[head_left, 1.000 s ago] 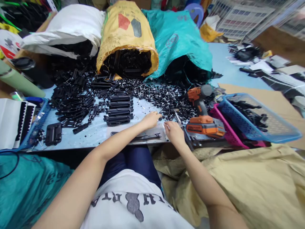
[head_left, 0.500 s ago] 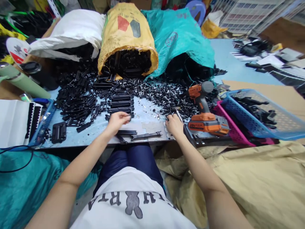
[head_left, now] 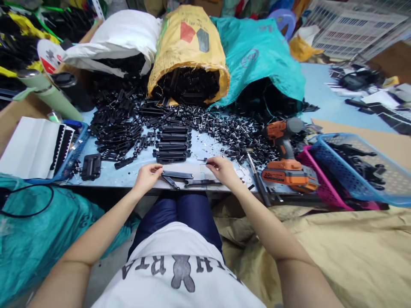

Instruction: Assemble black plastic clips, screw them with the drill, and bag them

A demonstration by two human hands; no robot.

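Observation:
At the bench's front edge, my left hand [head_left: 149, 176] is closed in a pinch on the left end of a black plastic bar [head_left: 178, 174]. Below that bar, a second dark piece [head_left: 171, 183] slants out. My right hand [head_left: 222, 169] pinches a small black-headed screw [head_left: 203, 159], its thin shank pointing left. A wrench-like grey tool [head_left: 202, 182] lies flat between the hands. Just beyond them is a stack of similar black bars [head_left: 173, 144], lined up side by side. A hammer [head_left: 256, 173] rests to the right of my right hand.
An orange cordless drill [head_left: 285, 158] stands at the right, beside a blue basket [head_left: 359, 179] and a pink one [head_left: 327, 192]. Loose screws [head_left: 224, 128] and black parts [head_left: 112, 128] are heaped before white, yellow [head_left: 192, 47] and teal sacks. A green bottle [head_left: 51, 96] leans at the left.
My right hand has come left from the screws beside the hammer, now with a screw in its fingers. My left hand has moved from the stack to the front bar. The view has shifted left.

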